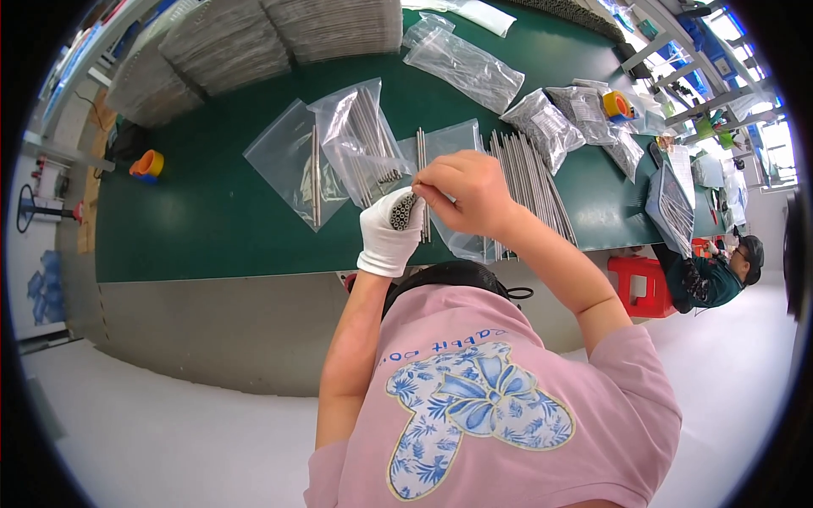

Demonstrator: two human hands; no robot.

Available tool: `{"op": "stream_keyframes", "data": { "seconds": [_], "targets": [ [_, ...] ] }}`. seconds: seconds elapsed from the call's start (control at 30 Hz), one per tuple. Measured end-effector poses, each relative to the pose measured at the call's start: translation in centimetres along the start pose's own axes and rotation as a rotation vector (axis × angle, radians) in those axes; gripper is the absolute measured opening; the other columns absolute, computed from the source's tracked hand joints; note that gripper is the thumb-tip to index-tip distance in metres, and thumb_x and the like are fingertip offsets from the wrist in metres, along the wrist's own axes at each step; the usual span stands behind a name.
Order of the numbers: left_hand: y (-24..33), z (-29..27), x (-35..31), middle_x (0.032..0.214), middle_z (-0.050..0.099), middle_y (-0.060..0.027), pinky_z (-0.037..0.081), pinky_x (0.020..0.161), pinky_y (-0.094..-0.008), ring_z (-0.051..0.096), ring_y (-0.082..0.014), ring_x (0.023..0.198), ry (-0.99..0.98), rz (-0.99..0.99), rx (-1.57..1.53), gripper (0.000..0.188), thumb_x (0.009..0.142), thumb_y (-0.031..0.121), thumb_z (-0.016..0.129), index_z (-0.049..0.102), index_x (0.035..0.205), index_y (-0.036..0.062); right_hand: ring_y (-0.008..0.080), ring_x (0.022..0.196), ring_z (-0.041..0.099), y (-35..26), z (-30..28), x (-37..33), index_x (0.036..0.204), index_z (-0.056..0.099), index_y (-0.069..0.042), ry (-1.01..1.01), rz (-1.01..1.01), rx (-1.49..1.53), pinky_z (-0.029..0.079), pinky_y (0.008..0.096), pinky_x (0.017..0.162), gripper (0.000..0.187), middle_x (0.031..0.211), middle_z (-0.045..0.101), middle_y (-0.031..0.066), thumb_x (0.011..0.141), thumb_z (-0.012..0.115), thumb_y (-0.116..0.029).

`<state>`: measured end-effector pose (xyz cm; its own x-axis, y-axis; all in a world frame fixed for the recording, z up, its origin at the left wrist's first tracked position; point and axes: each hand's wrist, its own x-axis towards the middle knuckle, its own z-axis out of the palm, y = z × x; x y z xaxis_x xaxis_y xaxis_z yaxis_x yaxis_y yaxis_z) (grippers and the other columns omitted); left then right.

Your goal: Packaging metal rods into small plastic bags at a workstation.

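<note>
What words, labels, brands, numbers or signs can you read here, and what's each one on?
Pink T-shirt: blue lettering beside the floral print; I won't copy it out.
Filled plastic bags: any markings are too small to read.
Elsewhere: nothing I can read.

Loving the colours I'm getting over my feed. The table (212,245) is deep green, and the left hand (391,227) is in a plain white glove (384,244). The bundle of tubes (402,213) it's gripping shows grey ends dotted with dark holes, and the loose rods (529,182) are dull silver-grey too. Shirt (508,317): dusty pink, blue lettering (440,345), plus a white print (423,449) full of blue leaves, with a pale blue bow (494,396). I've also got an orange-and-blue tape roll (140,168) on the left, a bright red stool (625,288), and a co-worker in dark green (720,289) with a black cap (750,254).
</note>
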<state>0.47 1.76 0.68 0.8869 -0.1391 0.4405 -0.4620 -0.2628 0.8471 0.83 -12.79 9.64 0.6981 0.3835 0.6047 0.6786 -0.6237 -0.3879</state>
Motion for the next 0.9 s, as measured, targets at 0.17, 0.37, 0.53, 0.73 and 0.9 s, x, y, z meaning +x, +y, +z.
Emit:
{"op": "stream_keyframes", "data": {
  "seconds": [0.17, 0.37, 0.53, 0.73, 0.9],
  "targets": [
    [0.1, 0.1, 0.2, 0.078, 0.065, -0.0122, 0.05, 0.062, -0.033, 0.063, -0.0294, 0.069, -0.005, 0.02, 0.01, 0.016, 0.074, 0.008, 0.069, 0.065, 0.089, 0.005, 0.0257, 0.058, 0.056, 0.3, 0.0, 0.3, 0.074, 0.061, -0.008, -0.018, -0.042, -0.037, 0.044, 0.0339, 0.053, 0.007, 0.067, 0.059, 0.0045, 0.069, 0.066, -0.008],
    [-0.1, 0.3, 0.1, 0.078, 0.065, -0.0121, 0.05, 0.062, -0.0328, 0.063, -0.0294, 0.069, -0.007, 0.008, 0.0, 0.017, 0.074, 0.008, 0.07, 0.065, 0.09, 0.0048, 0.0257, 0.056, 0.055, 0.5, 0.3, 0.0, 0.073, 0.061, -0.007, 0.019, -0.05, 0.017, 0.043, 0.0337, 0.051, 0.008, 0.065, 0.059, 0.0056, 0.067, 0.066, -0.005],
    [0.0, 0.1, 0.1, 0.078, 0.065, -0.012, 0.05, 0.062, -0.0327, 0.063, -0.0293, 0.069, -0.009, -0.015, -0.019, 0.016, 0.074, 0.008, 0.069, 0.065, 0.09, 0.0046, 0.0253, 0.057, 0.056, 0.0, 0.0, 0.3, 0.073, 0.06, -0.006, -0.018, -0.044, -0.03, 0.043, 0.0335, 0.051, 0.008, 0.067, 0.06, 0.0058, 0.068, 0.066, -0.004],
    [0.0, 0.3, 0.1, 0.078, 0.065, -0.0119, 0.05, 0.062, -0.0325, 0.063, -0.0293, 0.07, 0.0, 0.01, -0.015, 0.016, 0.074, 0.008, 0.069, 0.064, 0.089, 0.0047, 0.0248, 0.055, 0.055, -0.1, 0.6, -0.2, 0.075, 0.059, -0.007, 0.09, -0.045, -0.011, 0.042, 0.033, 0.05, 0.009, 0.066, 0.059, 0.0048, 0.069, 0.065, -0.004],
    [-0.2, 0.1, 0.0, 0.077, 0.064, -0.012, 0.05, 0.062, -0.0327, 0.063, -0.0297, 0.07, -0.025, 0.0, -0.013, 0.017, 0.074, 0.007, 0.068, 0.064, 0.09, 0.0052, 0.0245, 0.053, 0.053, -0.5, 0.7, 0.4, 0.076, 0.059, -0.007, 0.083, -0.045, -0.025, 0.04, 0.0327, 0.049, 0.009, 0.065, 0.057, 0.0051, 0.07, 0.064, -0.003]
  ]
}}
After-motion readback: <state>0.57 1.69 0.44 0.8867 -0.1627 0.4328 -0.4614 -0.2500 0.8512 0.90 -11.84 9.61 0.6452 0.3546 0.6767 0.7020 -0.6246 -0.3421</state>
